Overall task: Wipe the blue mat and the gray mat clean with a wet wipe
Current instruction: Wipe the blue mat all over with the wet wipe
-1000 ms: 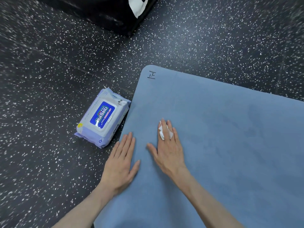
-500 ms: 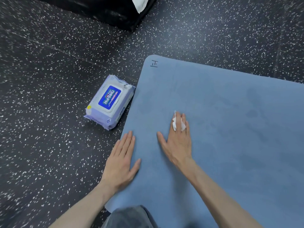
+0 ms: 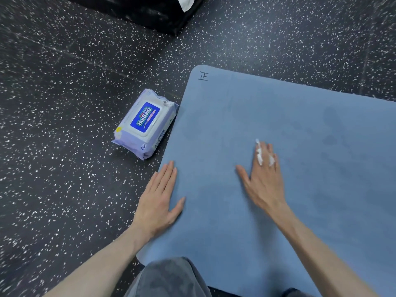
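Two flat hands work the mat. The right hand (image 3: pixel 262 179) lies palm-down with straight fingers pressing a small crumpled white wet wipe (image 3: pixel 260 156) against the large matte blue mat (image 3: pixel 278 116); bits of the wipe poke out between and ahead of the fingers, so it is trapped under them rather than pinched. The left hand (image 3: pixel 159 198) is also open and flat, planted on the mat's left edge with its outer fingers over the dark speckled rubber floor (image 3: pixel 64 168) — a brace that keeps the mat from sliding.

To wipe well, I judge the pressure should stay on the fingertips over the wipe, with long overlapping strokes from the braced edge out toward the faint darker patches farther right; the wipe looks bunched, so spreading it flatter would cover more surface. Just beside the mat's left edge lies a pale lilac soft pack of wet wipes (image 3: pixel 145 123) with a blue label, lid closed, handy for a fresh sheet. A black padded object (image 3: pixel 150 11) sits at the top. No gray mat is in view — that half appears still ahead.
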